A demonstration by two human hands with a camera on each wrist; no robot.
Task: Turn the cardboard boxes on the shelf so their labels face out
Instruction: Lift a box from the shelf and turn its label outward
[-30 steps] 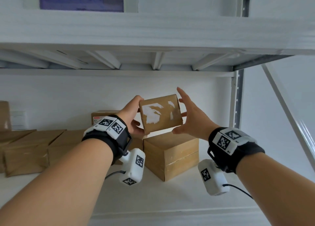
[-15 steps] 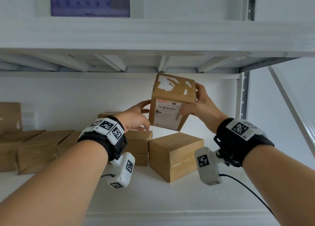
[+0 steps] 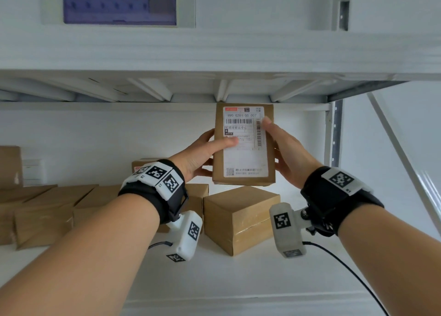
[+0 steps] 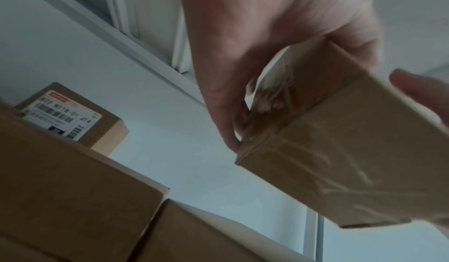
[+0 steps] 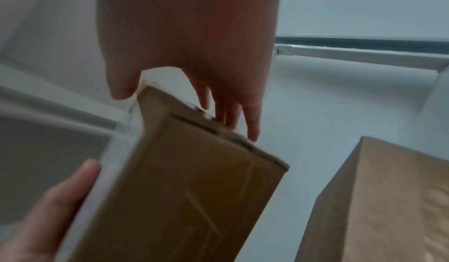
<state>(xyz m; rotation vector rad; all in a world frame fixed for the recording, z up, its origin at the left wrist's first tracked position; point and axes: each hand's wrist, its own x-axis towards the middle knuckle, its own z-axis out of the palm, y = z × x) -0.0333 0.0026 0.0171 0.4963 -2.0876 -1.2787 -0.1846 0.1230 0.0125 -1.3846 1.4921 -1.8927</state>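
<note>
Both hands hold a small cardboard box (image 3: 245,163) upright in the air above the shelf, its white shipping label facing me. My left hand (image 3: 202,153) grips its left side, thumb across the label and fingers behind. On the other side my right hand (image 3: 284,153) grips the box, thumb on the label's barcode. From the left wrist view the box (image 4: 340,160) shows its taped underside; the right wrist view shows the box (image 5: 189,189) edge-on between thumb and fingers.
A plain cardboard box (image 3: 241,218) sits on the white shelf (image 3: 238,280) just below the held one. Another box with a label (image 3: 140,167) stands behind my left wrist. Several unlabelled boxes (image 3: 45,213) line the left. The upper shelf (image 3: 214,89) is close overhead; a steel post (image 3: 335,134) stands right.
The box has been lifted and rotated in my hands: a second ago its taped plain face showed, then the label came round, and now the label faces me squarely.
</note>
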